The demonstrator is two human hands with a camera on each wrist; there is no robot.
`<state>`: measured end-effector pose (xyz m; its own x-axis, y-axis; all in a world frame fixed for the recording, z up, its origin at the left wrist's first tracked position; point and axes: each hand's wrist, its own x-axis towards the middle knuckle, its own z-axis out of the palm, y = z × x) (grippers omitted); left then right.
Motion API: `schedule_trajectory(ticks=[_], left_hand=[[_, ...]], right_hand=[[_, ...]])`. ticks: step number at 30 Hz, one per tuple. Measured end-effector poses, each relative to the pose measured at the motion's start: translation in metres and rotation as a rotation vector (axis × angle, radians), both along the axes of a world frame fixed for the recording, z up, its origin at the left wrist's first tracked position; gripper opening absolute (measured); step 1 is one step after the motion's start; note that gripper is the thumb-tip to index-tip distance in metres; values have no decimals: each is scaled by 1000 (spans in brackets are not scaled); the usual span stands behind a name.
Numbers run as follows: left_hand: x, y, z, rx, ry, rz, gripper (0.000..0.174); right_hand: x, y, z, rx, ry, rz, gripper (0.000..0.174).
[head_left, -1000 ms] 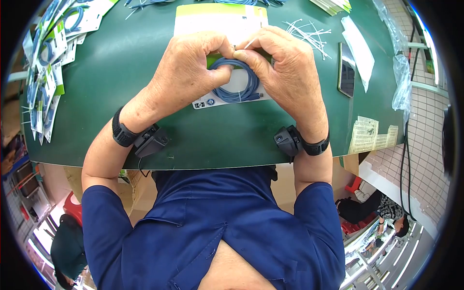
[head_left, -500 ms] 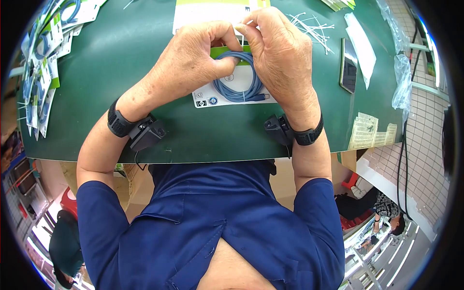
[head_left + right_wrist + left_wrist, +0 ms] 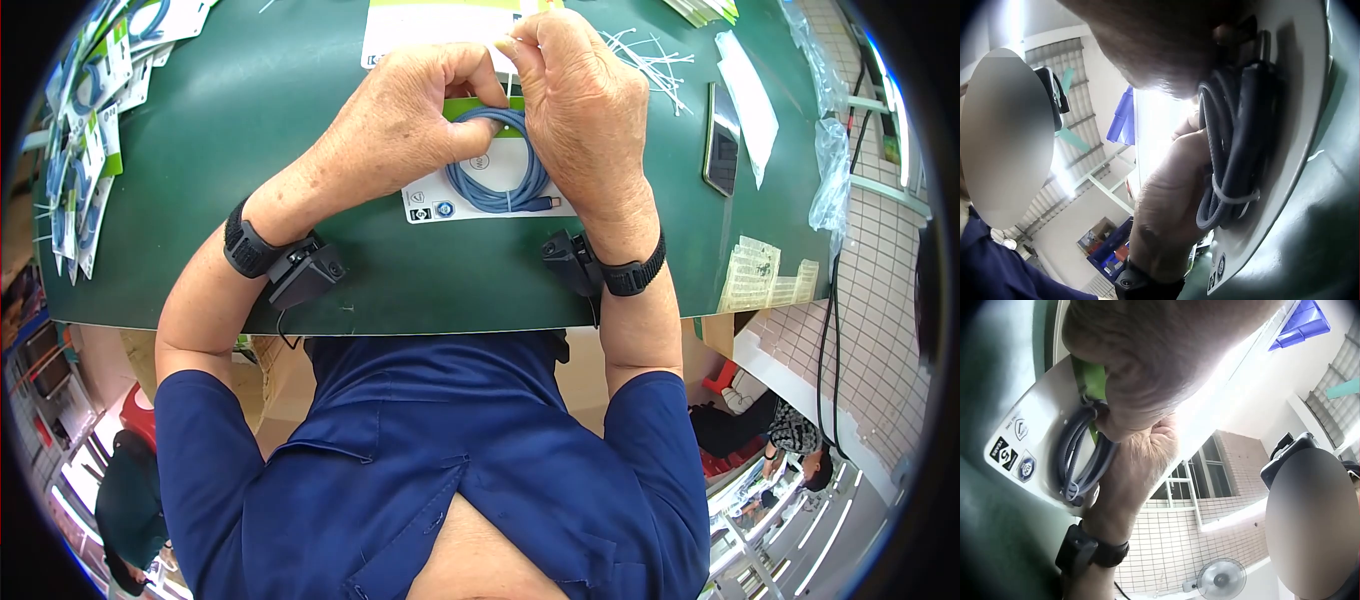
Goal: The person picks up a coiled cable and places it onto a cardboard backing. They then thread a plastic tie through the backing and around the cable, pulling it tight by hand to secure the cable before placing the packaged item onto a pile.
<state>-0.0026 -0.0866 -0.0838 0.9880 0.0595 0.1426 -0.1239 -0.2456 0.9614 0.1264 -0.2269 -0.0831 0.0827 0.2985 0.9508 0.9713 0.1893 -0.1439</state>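
A blue cable (image 3: pixel 486 201) lies coiled on a white and green packaging card (image 3: pixel 429 196) in front of the body. My left hand (image 3: pixel 405 118) pinches the coil's upper side, thumb inside the ring, in the head view. Above the coil my right hand (image 3: pixel 592 115) pinches the end of a thin white cable tie (image 3: pixel 512 84), which runs down toward the left fingertips. Another white tie (image 3: pixel 1235 199) binds the coil's lower part in the right wrist view. The left wrist view shows the coil (image 3: pixel 1067 453) against the card, its top partly covered by the left fingers.
Loose white cable ties (image 3: pixel 650 66) lie beyond the right hand, near a phone (image 3: pixel 721 140) and a white plastic strip (image 3: pixel 748 110). More cards with cables (image 3: pixel 92 150) are heaped at the table's left. Another card (image 3: pixel 430 25) lies behind the hands.
My right hand has moved up and away from the left fingers, with the tie's strip now stretched between them. The left hand keeps its grip on the coil.
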Motion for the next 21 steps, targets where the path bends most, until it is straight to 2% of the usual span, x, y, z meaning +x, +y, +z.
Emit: schedule_trajectory(ticks=[6,9,14,17,21], left_hand=[[1,0,-3,20,-15,5,13],[1,0,-4,15,-6,7,13],[-1,-1,1,-2,5,7,14],[-1,3,7,1,21,7,14],[0,7,8,6,15,10,16]], right_hand=[[-6,-1,8,7,-20,-12,15],[-32,-20,37,-518,231,-333,15],[-30,-22,33,-492,253,-300,14],[-29,-24,26,-476,490,-183,12],[-24,-33,38,-521,459,-113,12]])
